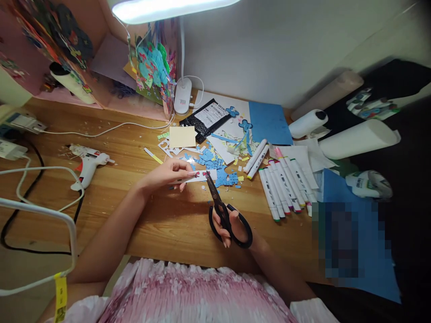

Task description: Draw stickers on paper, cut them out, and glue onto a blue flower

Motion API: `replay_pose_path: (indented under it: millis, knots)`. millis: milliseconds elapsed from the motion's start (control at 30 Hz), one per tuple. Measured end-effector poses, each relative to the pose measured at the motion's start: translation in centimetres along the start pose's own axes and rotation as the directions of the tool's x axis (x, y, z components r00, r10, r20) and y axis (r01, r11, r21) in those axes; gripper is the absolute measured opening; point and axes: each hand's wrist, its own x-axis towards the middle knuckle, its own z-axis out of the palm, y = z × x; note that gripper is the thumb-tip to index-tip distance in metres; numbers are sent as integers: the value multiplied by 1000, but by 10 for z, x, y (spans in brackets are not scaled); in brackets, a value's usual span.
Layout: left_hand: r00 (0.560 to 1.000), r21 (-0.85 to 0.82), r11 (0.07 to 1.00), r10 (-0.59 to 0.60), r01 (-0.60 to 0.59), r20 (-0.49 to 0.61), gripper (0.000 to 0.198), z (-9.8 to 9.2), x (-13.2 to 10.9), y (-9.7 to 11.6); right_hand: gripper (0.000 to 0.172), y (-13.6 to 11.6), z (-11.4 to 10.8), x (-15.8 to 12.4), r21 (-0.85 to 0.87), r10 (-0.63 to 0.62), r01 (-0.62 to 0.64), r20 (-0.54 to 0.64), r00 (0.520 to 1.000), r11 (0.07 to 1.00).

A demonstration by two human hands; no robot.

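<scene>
My left hand (171, 174) pinches a white paper strip (202, 175) that carries small red drawn shapes. Black-handled scissors (218, 204) are in my right hand (227, 226), its fingers through the handle loops. The tips of the blades meet the strip by one red shape; whether they are cutting into it I cannot tell. Under and behind the strip lie blue paper scraps (229, 178) with bits of yellow and white. A pale yellow pad (182, 137) sits just beyond my left hand.
Several markers (283, 188) lie to the right, beside blue sheets (271, 123). A white glue gun (89, 163) and cables are at the left. Behind stand a black package (207, 119), a power strip (182, 96) and a pink shelf (134, 107). A lit lamp (168, 9) hangs above.
</scene>
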Motion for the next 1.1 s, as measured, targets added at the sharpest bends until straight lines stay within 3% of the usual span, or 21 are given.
replay_pose_path:
  millis: [200,433,567,833,1000,1100]
  knots:
    - [997,-32,997,-62,63,46,30,2,1,0,64,4,0,0,-15,-35,35,-33,999,999]
    - [996,-51,997,-60,63,66,30,1,-1,1,62,-3,5,-3,-154,-61,45,-106,992,987]
    - [989,-82,996,-33,45,142,26,2,-3,2,61,-6,5,-4,-203,-68,45,-110,992,978]
    - [978,-89,996,42,-24,205,26,21,4,-2,58,0,5,-2,-197,-99,80,-87,991,977]
    - [966,-143,990,20,17,258,31,35,4,-4,60,4,10,-1,-215,-162,139,-92,982,967]
    - [979,-129,992,35,-8,201,35,40,4,-6,65,7,10,-1,-227,-167,143,-89,982,963]
